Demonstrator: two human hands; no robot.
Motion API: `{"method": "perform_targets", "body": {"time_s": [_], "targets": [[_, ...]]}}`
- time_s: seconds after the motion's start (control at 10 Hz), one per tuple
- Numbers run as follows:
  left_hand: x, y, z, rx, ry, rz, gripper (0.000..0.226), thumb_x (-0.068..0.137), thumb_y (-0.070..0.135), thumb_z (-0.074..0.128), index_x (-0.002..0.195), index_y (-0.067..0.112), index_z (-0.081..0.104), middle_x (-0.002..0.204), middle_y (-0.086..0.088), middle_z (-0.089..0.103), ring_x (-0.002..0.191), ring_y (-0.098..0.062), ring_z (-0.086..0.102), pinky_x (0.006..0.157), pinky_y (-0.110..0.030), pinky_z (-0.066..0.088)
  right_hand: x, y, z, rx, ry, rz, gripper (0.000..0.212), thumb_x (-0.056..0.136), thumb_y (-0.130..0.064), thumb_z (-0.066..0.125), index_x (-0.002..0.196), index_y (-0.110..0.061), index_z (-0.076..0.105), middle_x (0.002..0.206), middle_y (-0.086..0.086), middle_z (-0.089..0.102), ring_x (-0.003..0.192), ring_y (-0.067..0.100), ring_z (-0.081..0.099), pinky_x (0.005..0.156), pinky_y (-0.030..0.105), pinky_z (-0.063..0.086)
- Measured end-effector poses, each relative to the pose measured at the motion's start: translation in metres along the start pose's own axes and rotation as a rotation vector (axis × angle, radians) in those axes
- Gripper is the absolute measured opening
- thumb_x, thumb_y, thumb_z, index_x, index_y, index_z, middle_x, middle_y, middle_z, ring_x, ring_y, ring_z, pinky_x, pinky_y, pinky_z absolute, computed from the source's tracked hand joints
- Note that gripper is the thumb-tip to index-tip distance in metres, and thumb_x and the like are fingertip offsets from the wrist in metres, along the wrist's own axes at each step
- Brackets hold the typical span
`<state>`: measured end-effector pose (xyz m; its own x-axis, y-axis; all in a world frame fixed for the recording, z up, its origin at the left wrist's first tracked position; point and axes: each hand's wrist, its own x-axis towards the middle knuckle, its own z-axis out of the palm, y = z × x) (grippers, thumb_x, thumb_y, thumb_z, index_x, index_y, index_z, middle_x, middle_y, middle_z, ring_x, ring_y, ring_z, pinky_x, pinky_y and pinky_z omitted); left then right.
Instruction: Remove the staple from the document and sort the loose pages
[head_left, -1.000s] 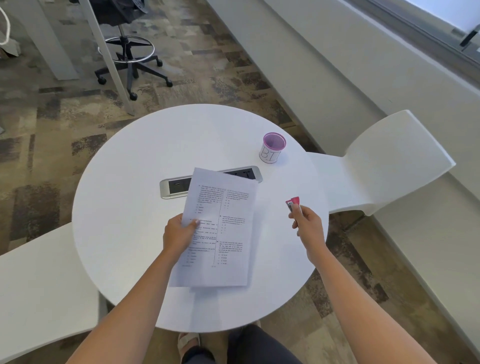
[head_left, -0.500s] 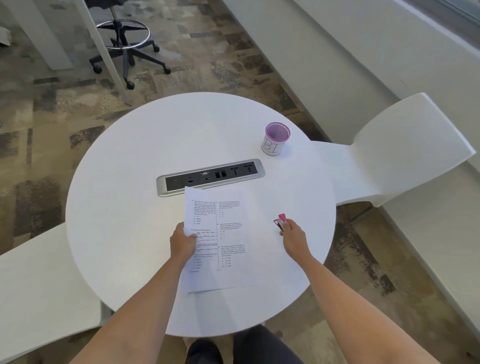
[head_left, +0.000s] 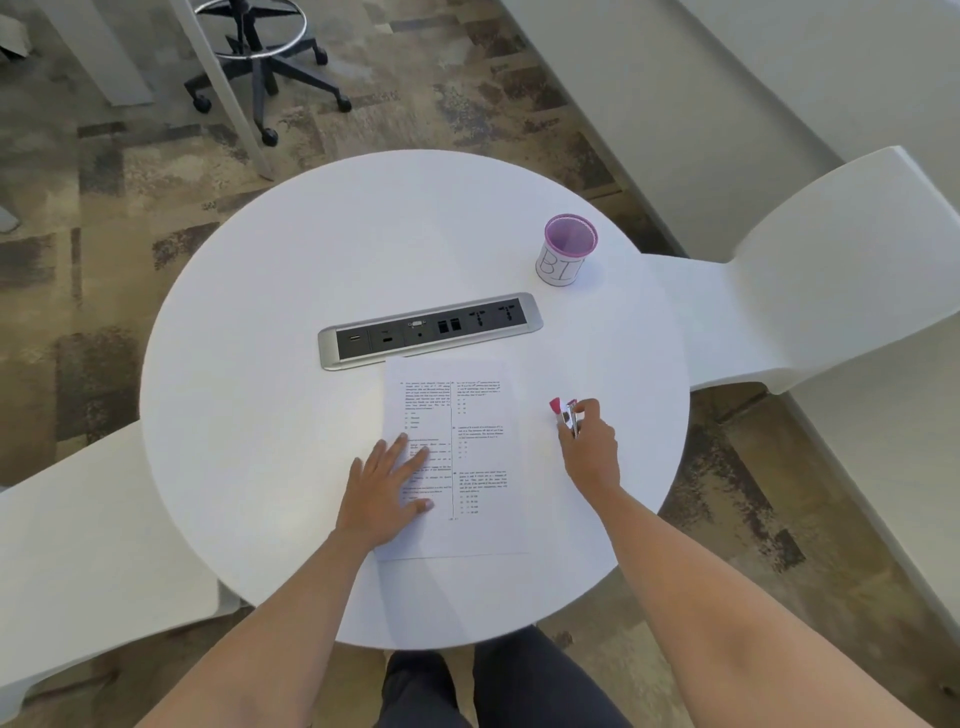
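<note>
We see the document (head_left: 467, 457) lying flat on the round white counter (head_left: 270, 364), in the near half and a little right of centre. Its long axis runs from the near edge toward the far edge, print facing up in two columns, the text's top at the far end. The far short edge sits just beside the power strip (head_left: 430, 329) sunk in the counter's middle; we cannot tell whether they touch. The near short edge stops short of the counter's near rim, with bare surface between. No staple is clear enough for us to make out.

The left hand (head_left: 384, 491) lies palm down on the document's left margin, fingers spread and flat, clamped on nothing. To its left, a wide bare stretch of counter runs out to the left edge.

The right hand (head_left: 589, 441) is off the paper's right side, its grip closed around the pink and metal staple remover (head_left: 565, 413), whose tip points toward the far edge. Between it and the paper's right edge lies a narrow strip of bare counter.

Farther out, a pink-rimmed cup (head_left: 566, 254) with lettering stands upright near the far right edge, well apart from the paper. White chairs (head_left: 831, 270) flank the counter's right and left.
</note>
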<state>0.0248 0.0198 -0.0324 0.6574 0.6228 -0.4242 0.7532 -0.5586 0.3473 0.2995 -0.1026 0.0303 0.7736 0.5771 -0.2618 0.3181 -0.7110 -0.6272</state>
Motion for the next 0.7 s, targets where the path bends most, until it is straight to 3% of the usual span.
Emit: {"method": "perform_targets", "body": {"time_s": [0.2,0.3,0.5,0.6,0.7], "targets": [[0.001,0.0,0.004,0.06,-0.03,-0.034,0.079,0.089,0.067,0.042,0.151,0.046,-0.001,0.161,0.012,-0.016,0.151,-0.02,-0.011,0.118,-0.05,0.0,0.003,0.003,0.006,-0.055,-0.079,0.151,0.031,0.086,-0.004,0.049,0.117,-0.01,0.046,0.101,0.011,0.06,0.085,0.029,0.055,0.067,0.031,0.04],[0.0,0.0,0.006,0.057,-0.034,-0.041,0.078,0.089,0.068,0.042,0.15,0.048,-0.002,0.16,0.013,-0.018,0.15,-0.019,-0.012,0.118,-0.051,0.0,0.005,0.002,0.007,-0.069,-0.077,0.161,0.03,0.086,-0.003,0.05,0.115,-0.009,0.045,0.103,0.014,0.06,0.081,0.028,0.051,0.067,0.031,0.04],[0.001,0.006,-0.002,0.083,-0.049,-0.066,0.077,0.09,0.066,0.042,0.152,0.046,0.002,0.163,0.01,-0.012,0.151,-0.02,-0.01,0.117,-0.055,0.002,0.004,0.002,0.0,-0.047,-0.094,0.188,0.039,0.089,-0.021,0.06,0.121,-0.007,0.043,0.114,0.014,0.058,0.103,0.031,0.058,0.079,0.036,0.047],[-0.004,0.016,-0.013,0.095,0.013,-0.05,0.078,0.091,0.064,0.041,0.154,0.039,0.001,0.164,0.007,-0.011,0.151,-0.021,-0.009,0.116,-0.057,0.001,0.001,-0.006,-0.007,-0.101,-0.064,0.155,0.046,0.09,-0.034,0.061,0.125,-0.011,0.044,0.121,0.009,0.057,0.11,0.029,0.057,0.092,0.041,0.044],[0.001,0.032,-0.031,0.055,0.096,0.01,0.079,0.092,0.062,0.043,0.154,0.036,0.001,0.164,0.006,-0.008,0.151,-0.022,-0.009,0.117,-0.057,0.0,0.007,-0.022,-0.015,-0.07,-0.03,0.1,0.047,0.088,-0.033,0.064,0.127,-0.015,0.045,0.125,0.004,0.057,0.112,0.025,0.056,0.096,0.041,0.036]]}}
